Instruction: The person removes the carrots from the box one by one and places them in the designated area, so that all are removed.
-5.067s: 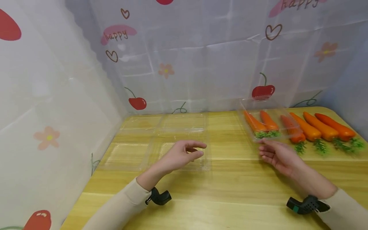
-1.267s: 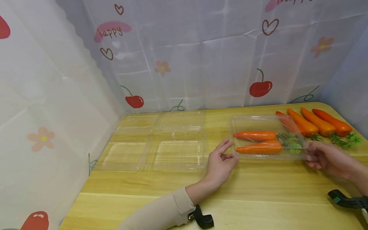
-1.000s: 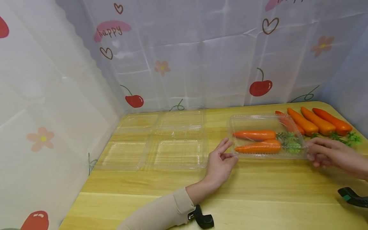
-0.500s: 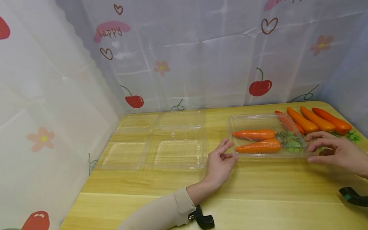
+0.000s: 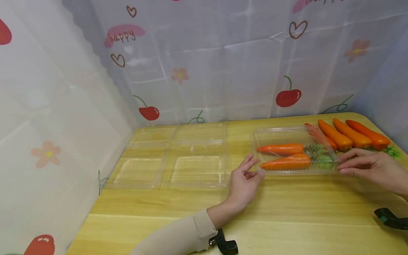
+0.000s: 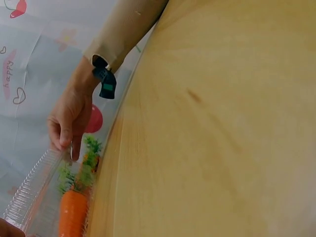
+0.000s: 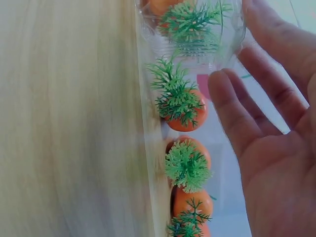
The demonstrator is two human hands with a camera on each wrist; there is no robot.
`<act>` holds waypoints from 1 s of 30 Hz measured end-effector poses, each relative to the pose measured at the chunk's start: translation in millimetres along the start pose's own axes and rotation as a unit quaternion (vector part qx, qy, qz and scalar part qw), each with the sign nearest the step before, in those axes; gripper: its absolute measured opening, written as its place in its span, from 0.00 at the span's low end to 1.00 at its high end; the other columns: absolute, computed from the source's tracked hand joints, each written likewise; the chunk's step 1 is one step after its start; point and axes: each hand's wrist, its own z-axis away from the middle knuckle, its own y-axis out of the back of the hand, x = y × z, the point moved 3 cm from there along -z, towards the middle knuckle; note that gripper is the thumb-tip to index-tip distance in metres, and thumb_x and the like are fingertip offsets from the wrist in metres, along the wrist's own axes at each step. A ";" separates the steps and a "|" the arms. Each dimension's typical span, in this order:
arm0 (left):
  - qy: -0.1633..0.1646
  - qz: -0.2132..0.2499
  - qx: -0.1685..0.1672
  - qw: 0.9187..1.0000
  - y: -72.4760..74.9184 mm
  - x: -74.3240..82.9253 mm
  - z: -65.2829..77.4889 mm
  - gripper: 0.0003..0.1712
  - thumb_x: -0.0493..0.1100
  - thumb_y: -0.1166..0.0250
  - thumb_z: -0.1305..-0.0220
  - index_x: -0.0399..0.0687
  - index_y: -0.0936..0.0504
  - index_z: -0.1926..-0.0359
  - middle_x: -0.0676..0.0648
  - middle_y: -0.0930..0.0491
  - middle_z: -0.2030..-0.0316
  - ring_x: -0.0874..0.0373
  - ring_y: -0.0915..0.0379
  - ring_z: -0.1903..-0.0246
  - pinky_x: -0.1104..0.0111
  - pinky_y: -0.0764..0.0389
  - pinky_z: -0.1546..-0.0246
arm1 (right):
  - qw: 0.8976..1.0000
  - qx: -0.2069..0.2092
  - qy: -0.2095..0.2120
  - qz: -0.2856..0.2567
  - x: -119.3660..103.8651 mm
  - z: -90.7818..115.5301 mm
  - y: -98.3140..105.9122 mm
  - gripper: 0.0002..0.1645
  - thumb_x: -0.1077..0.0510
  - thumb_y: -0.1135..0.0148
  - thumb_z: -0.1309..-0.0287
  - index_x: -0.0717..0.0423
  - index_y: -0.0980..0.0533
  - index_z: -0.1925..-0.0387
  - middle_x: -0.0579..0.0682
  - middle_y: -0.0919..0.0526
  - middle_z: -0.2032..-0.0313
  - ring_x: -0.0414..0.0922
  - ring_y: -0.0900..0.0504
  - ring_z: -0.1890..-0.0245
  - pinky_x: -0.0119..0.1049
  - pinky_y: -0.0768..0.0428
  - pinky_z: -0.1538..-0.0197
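A clear plastic clamshell container (image 5: 280,132) lies lengthwise on the table, with two orange carrots (image 5: 285,162) and their green tops visible inside it. At its front left corner my left hand (image 5: 242,186) holds the edge between thumb and fingers. My right hand (image 5: 376,168) pinches the front right corner, thumb below and fingers above. The right wrist view shows its thumb and fingers (image 7: 276,94) around the container's end, beside the carrot greens (image 7: 195,24). In the left wrist view only a fingertip of the left hand (image 6: 10,229) shows at the bottom corner.
Several carrots (image 5: 352,132) lie in a row at the back right; one is partly behind the container. Transparent plastic containers (image 5: 194,170) stand on the left of the wooden table (image 5: 204,233). A patterned curtain (image 5: 207,71) closes off the back and sides.
The container came from the back right, turned lengthwise and nearer, between both hands. My right hand loosened from its right end half a second ago and now pinches the corner. The left stays put.
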 end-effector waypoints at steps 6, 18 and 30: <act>0.009 -0.003 0.005 1.000 0.1 -1.4 1.7 0.25 0.33 0.31 0.35 0.39 0.18 0.37 0.50 0.29 0.28 0.64 0.18 0.58 0.79 0.16 0.56 | 1.000 0.010 0.019 0.016 -2.0 -2.0 -1.3 0.14 0.74 0.29 0.45 0.53 0.10 0.67 0.20 0.19 0.57 0.13 0.28 0.52 0.11 0.25 0.60; 0.004 -0.005 0.000 1.000 -2.0 1.4 0.7 0.26 0.33 0.32 0.35 0.37 0.20 0.36 0.51 0.29 0.27 0.64 0.18 0.58 0.79 0.17 0.56 | 0.998 0.030 0.042 0.045 -6.2 -0.9 -1.8 0.16 0.73 0.27 0.47 0.48 0.11 0.68 0.26 0.16 0.63 0.11 0.27 0.52 0.10 0.27 0.59; -0.001 -0.008 0.009 1.000 -0.9 1.5 2.2 0.24 0.32 0.31 0.36 0.37 0.18 0.38 0.49 0.27 0.29 0.65 0.19 0.62 0.81 0.18 0.60 | 0.999 0.018 0.034 0.034 -13.6 -3.2 0.0 0.16 0.75 0.30 0.46 0.50 0.13 0.70 0.29 0.17 0.67 0.26 0.21 0.69 0.20 0.27 0.71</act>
